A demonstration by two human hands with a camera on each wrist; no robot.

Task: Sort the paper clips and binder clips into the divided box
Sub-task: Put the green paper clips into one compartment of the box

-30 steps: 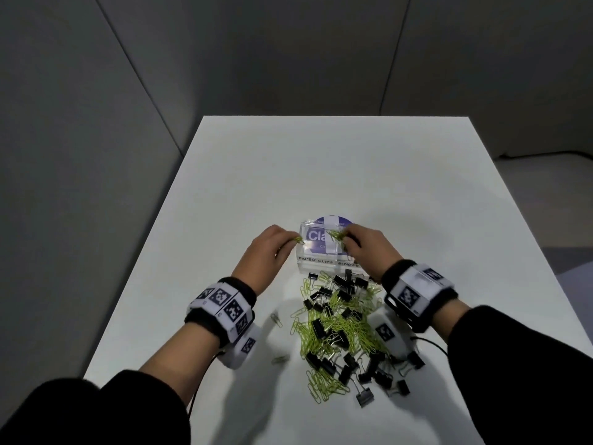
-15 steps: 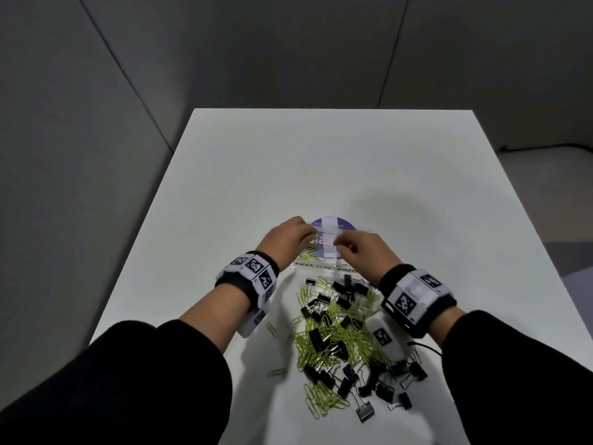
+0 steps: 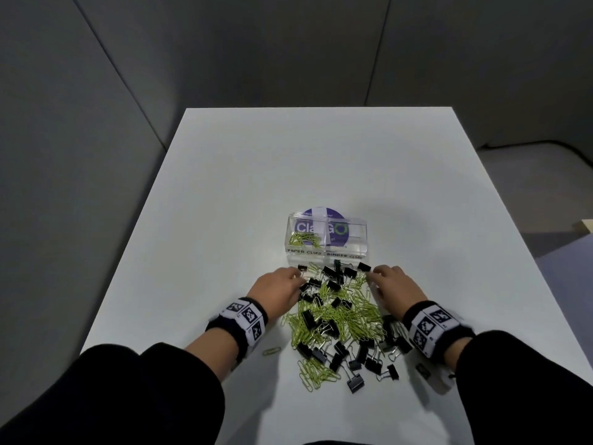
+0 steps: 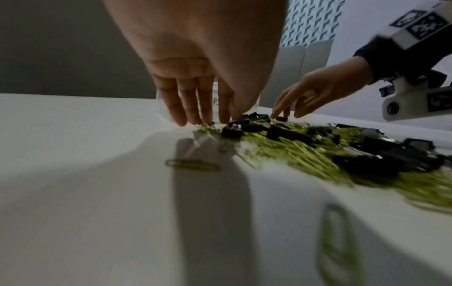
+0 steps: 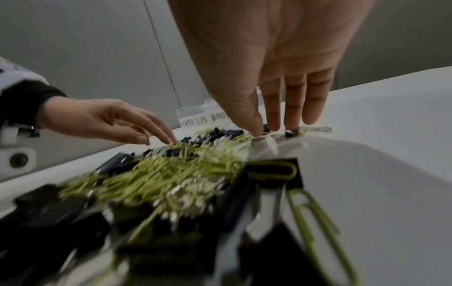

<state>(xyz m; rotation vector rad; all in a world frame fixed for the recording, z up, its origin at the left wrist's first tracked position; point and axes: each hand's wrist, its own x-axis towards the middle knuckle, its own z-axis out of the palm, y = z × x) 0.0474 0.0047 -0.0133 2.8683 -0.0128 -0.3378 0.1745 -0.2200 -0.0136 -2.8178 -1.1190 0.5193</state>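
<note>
A clear divided box (image 3: 327, 252) stands on the white table (image 3: 321, 162), with several green paper clips (image 3: 303, 239) in its left compartment and the right one bare. In front of it lies a mixed pile of green paper clips (image 3: 349, 313) and black binder clips (image 3: 332, 273). My left hand (image 3: 282, 285) reaches down onto the pile's far left edge with straight fingers (image 4: 203, 108) touching the clips. My right hand (image 3: 390, 284) does the same at the far right edge, fingertips (image 5: 274, 116) on the clips. Neither hand holds anything that I can see.
One stray paper clip (image 3: 271, 351) lies on the table left of the pile, also seen close in the left wrist view (image 4: 193, 165). The table's left edge (image 3: 128, 252) drops off near my left arm. Grey walls surround the table.
Both hands have come back from over the box, where they let go of paper clips, and now reach down onto the near pile. The box is fully in view again.
</note>
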